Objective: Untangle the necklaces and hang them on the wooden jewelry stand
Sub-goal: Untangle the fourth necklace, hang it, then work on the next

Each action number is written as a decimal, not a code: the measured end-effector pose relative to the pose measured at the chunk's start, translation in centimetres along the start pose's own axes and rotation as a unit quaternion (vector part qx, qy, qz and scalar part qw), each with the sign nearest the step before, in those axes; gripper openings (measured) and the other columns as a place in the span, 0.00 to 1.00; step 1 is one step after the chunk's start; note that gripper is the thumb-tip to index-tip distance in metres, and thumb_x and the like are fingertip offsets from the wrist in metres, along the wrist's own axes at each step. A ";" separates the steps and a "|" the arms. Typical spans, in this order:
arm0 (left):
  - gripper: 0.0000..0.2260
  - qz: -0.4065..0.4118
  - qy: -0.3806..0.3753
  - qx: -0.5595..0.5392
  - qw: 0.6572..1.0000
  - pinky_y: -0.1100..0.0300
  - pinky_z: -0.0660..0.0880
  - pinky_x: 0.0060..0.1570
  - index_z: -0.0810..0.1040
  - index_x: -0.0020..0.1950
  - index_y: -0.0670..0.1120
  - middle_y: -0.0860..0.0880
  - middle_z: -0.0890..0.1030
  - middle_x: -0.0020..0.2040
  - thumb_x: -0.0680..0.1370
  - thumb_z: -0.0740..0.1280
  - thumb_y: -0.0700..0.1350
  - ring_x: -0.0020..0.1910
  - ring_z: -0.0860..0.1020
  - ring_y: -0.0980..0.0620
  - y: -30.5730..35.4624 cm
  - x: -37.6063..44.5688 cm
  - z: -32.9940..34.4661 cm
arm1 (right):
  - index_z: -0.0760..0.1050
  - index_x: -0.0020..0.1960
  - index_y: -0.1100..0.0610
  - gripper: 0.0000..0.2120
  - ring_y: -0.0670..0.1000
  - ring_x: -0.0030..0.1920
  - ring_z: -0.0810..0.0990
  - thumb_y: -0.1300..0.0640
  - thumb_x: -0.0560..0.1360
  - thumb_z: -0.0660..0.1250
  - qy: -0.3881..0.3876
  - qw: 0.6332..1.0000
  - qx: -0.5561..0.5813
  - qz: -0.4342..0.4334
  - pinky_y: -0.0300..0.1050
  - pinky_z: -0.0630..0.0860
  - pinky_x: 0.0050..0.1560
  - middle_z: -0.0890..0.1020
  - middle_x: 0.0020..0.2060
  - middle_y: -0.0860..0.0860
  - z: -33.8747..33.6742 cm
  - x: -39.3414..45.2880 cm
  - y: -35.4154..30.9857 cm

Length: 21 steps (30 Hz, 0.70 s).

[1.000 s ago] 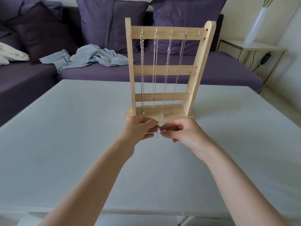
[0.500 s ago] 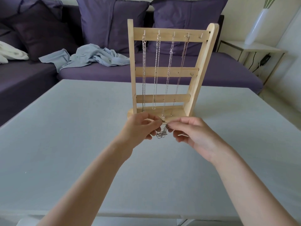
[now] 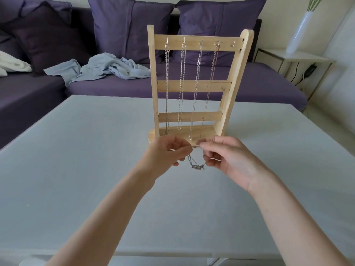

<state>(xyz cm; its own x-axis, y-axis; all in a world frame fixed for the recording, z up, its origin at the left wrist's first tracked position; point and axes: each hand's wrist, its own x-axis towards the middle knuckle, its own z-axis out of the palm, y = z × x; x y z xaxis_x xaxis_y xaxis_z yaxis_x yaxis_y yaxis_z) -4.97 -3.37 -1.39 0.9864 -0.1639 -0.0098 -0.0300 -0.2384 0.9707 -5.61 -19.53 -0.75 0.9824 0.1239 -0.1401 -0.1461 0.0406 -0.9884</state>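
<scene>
Left hand (image 3: pixel 169 153) and right hand (image 3: pixel 228 158), each grip pinching a thin silver chain necklace (image 3: pixel 196 164); its clasp is hidden between fingertips, its pendant lettering unreadable.

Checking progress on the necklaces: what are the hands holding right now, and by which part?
Both hands, left and right, pinch one thin chain necklace by its upper ends at the fingertips; its pendant loop sags between them.

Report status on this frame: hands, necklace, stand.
Left hand and right hand both pinch the last necklace, pendant dangling. Four chains hung on the wooden stand; rightmost top hook free. Nothing blocking.
</scene>
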 end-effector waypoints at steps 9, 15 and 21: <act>0.04 0.005 -0.019 -0.014 1.000 0.72 0.71 0.32 0.79 0.39 0.47 0.57 0.77 0.27 0.73 0.71 0.40 0.29 0.73 0.62 0.1 0.0 0.3 | 0.81 0.43 0.61 0.03 0.46 0.27 0.68 0.63 0.72 0.69 0.041 0.996 -0.079 -0.027 0.37 0.67 0.31 0.71 0.23 0.48 0.1 -0.2 0.1; 0.05 0.009 -0.016 -0.003 1.000 0.72 0.72 0.33 0.78 0.42 0.48 0.55 0.78 0.34 0.73 0.70 0.38 0.29 0.74 0.62 0.2 -0.1 0.3 | 0.79 0.39 0.60 0.05 0.46 0.30 0.74 0.66 0.73 0.67 0.027 0.999 -0.022 0.012 0.36 0.71 0.31 0.79 0.29 0.50 0.2 -0.2 0.1; 0.06 0.006 -0.012 0.003 1.000 0.71 0.73 0.34 0.80 0.39 0.49 0.57 0.78 0.33 0.74 0.69 0.39 0.31 0.74 0.61 0.0 0.0 0.3 | 0.79 0.42 0.63 0.04 0.46 0.31 0.75 0.69 0.73 0.66 0.009 1.000 -0.018 0.010 0.34 0.72 0.32 0.80 0.33 0.53 0.3 -0.2 0.1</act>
<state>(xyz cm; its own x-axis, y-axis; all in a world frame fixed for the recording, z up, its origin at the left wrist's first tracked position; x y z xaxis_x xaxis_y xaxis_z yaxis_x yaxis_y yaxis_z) -5.03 -3.66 -1.46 0.9819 -0.1894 -0.0041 -0.0429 -0.2430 0.9691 -5.89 -19.26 -0.79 0.9813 0.1055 -0.1610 -0.1621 0.0018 -0.9868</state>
